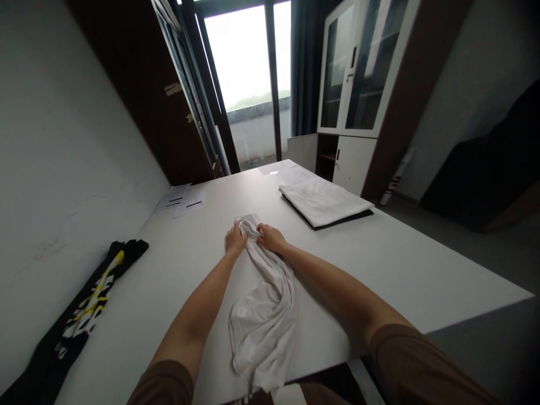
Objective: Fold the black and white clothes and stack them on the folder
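Note:
A crumpled white cloth garment [270,298] stretches along the white table from its near edge toward the middle. At the garment's far, bunched end, my left hand [236,239] grips the fabric from the left side. My right hand [271,237] pinches the same end from the right, its fingers curled into the folds. Between the two hands the fabric is gathered narrow, while the near part spreads in loose folds. Its exact kind does not show.
Folded white cloth [327,199] lies on a black folded piece at the right. Black clothing with yellow and white print [90,304] rests along the left wall. Paper sheets [183,199] lie at the back left of the table [422,270]. A cabinet [350,101] stands behind.

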`<state>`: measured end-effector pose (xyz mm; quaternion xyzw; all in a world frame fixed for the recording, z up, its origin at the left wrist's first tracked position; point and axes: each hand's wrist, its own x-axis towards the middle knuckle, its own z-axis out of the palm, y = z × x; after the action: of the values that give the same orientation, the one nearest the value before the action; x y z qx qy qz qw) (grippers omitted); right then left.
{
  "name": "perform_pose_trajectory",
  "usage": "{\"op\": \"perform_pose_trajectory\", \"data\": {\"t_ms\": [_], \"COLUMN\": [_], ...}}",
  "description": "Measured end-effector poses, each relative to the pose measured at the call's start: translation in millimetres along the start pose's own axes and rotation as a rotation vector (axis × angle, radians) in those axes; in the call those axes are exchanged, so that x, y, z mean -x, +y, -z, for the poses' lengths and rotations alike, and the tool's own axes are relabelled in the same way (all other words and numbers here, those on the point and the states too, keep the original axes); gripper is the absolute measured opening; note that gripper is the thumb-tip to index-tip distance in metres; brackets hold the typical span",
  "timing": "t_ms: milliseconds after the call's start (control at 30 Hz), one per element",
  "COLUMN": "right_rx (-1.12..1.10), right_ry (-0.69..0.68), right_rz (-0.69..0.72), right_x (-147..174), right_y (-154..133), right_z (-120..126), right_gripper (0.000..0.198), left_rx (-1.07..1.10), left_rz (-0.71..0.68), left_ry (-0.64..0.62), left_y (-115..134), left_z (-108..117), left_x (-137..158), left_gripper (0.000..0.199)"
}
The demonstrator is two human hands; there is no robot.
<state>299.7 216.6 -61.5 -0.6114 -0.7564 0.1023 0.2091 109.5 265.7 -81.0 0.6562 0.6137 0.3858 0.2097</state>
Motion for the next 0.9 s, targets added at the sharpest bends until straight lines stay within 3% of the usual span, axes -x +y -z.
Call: {"op": "perform_pose_trajectory", "data": {"t_ms": [167, 267, 400, 633, 800, 900], "right_rx": [0.092, 0.113, 0.075, -0.158, -0.366, -0.730], "right_ry": [0.055, 0.028, 0.022, 0.151, 0.212, 0.072], "right_rz": [-0.275, -0.317, -0.335, -0.465, -0.329, -0.210], "right_x": [-7.8, -11.5, -13.2, -16.5, -16.5, -12.1], "right_y": [13.3, 18.6, 22.0, 40.8, 41.8, 39.8], "right_z": [13.5, 19.6, 22.9, 27.3, 26.8, 32.2], "right_gripper": [0.039, 0.035, 0.036, 0.038, 0.030, 0.039], "left_rx": [0.077, 0.122, 0.166, 0.342, 0.557, 0.709], "left_rz": [-0.076, -0.087, -0.085, 0.024, 0.133, 0.148], "left_ry": [-0.023, -0.021, -0.018, 0.128, 0.091, -0.008], "left_y": [0.5, 1.2, 6.9, 5.0, 2.7, 8.6], "left_z": [-0.6, -0.2, 0.1, 11.1, 11.2, 16.1], "left_x": [17.5, 28.7, 35.6, 26.0, 21.3, 20.1], "left_gripper": [0.076, 0.074, 0.054, 0.033, 0.016, 0.014]}}
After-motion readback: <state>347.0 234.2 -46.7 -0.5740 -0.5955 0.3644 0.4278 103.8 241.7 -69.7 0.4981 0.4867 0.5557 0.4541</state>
